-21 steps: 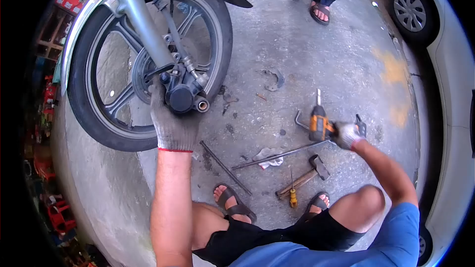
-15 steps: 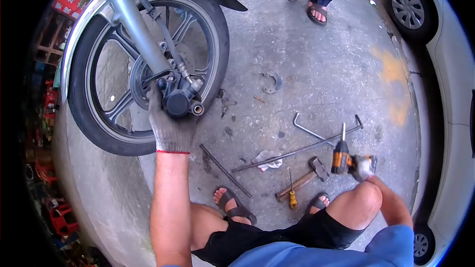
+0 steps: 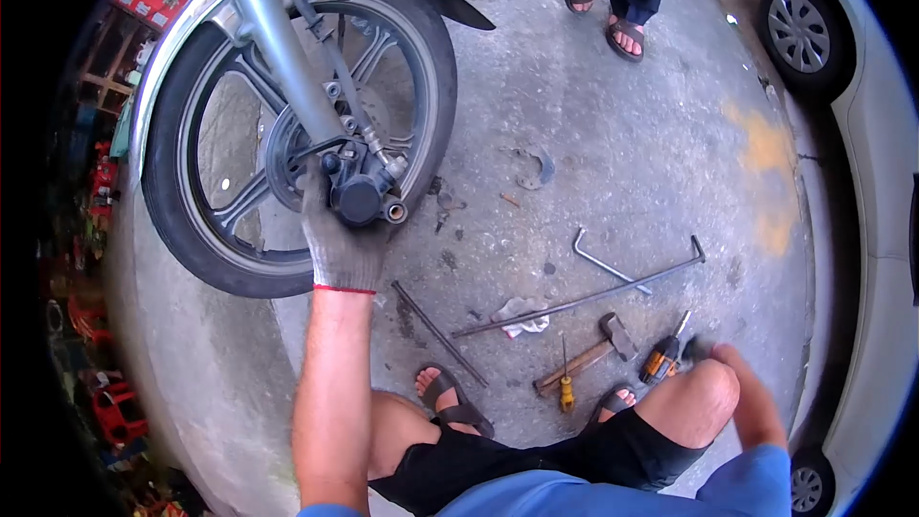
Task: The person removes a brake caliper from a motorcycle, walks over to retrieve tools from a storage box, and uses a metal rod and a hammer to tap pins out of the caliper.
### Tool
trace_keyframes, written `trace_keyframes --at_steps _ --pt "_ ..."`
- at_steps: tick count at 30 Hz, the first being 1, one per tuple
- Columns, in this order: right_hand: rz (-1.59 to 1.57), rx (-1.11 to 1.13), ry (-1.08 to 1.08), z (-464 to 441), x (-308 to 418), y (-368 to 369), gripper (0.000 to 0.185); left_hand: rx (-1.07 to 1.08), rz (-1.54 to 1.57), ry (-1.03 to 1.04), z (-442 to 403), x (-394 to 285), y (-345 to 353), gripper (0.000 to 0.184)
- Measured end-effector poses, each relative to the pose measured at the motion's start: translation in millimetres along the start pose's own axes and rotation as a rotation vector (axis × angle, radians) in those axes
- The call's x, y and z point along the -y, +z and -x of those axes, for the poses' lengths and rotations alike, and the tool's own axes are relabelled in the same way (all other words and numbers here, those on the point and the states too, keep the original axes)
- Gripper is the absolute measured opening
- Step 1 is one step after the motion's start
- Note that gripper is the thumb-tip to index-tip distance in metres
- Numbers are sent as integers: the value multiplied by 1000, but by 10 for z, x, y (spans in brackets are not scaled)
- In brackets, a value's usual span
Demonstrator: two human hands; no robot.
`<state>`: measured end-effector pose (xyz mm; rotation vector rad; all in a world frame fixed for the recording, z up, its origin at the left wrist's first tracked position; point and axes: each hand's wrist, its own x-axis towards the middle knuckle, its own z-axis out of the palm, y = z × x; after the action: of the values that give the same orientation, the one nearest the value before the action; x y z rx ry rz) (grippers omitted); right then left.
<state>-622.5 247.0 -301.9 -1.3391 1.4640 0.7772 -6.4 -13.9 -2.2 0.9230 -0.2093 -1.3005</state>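
My left hand [image 3: 347, 247], in a grey knit glove with a red cuff, is closed around the back of a black brake caliper [image 3: 361, 199] beside the front wheel [image 3: 436, 134] of a motorcycle. Its fingertips are hidden behind the caliper. Low beside my right knee is an orange and black cordless drill [image 3: 661, 360], tilted, its long socket bit pointing up and right. Right against it is my right hand [image 3: 705, 348], gloved, blurred and partly covered by the knee. Whether its fingers still grip the drill's handle cannot be seen.
On the concrete lie a hammer [image 3: 586, 364], a yellow-handled screwdriver [image 3: 567, 391], a long bent bar [image 3: 584, 303], an L-shaped wrench [image 3: 605, 260], a straight rod [image 3: 438, 332] and a white cloth [image 3: 521, 314]. A person's sandalled foot [image 3: 626, 38] is ahead; a parked car [image 3: 876, 134] stands right.
My right hand has lowered the drill from above the floor to beside my right knee, and the drill has tilted. My left hand stays on the caliper. The view has shifted slightly.
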Motion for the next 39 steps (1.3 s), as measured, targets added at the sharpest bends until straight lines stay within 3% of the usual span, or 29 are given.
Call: trace_keyframes --at_steps 2,3,4,5,7,10,13,16,17,22,24,26,30,32,34,38,39 --pt "112 -235 -122 -249 414 -821 35 73 81 -48 48 -24 8 37" --pt "327 -300 -134 -69 1128 -1392 39 66 109 -65 45 -32 18 35" --pt "165 -468 -216 -38 1568 -1712 43 58 113 -54 43 -34 -22 35" --pt "-24 -500 -214 89 2144 -2029 48 67 87 -54 25 -36 -74 35" --pt "103 -726 -379 -396 2817 -2283 55 81 77 -48 26 -47 -93 38" --pt "101 -855 -457 -885 3886 -2572 65 62 108 -16 1 -55 -155 40" --pt "161 -791 -342 -1167 4637 -2745 68 34 62 -22 118 -164 -155 38" --pt "262 -759 -283 -1649 4865 -2811 71 -13 27 -7 133 -252 -213 37" --pt "333 -818 -284 -1756 4878 -2799 54 -28 26 -15 132 -277 -253 38" --pt "392 -888 -277 -1987 4752 -2594 34 -81 77 -59 127 -303 -229 34" --pt "444 -995 -397 -2044 4644 -2296 33 -70 84 -68 79 -289 -236 34" --pt "466 -886 -241 -2008 4711 -2003 30 -49 88 -79 22 -249 -236 33" --pt "402 -837 -271 -1553 4882 -1432 31 41 67 -98 -58 -162 -248 31" --pt "459 -954 -337 -1771 4888 -1083 30 58 83 -93 -66 -127 -229 31" --pt "242 -865 -383 -1380 5031 -975 29 34 43 -51 -59 -119 -164 31" --pt "332 -813 -463 -1465 5152 -587 40 -7 55 -41 -131 -71 -179 32" --pt "280 -666 -475 -1248 5225 -635 44 29 34 -19 -134 -62 -202 32"
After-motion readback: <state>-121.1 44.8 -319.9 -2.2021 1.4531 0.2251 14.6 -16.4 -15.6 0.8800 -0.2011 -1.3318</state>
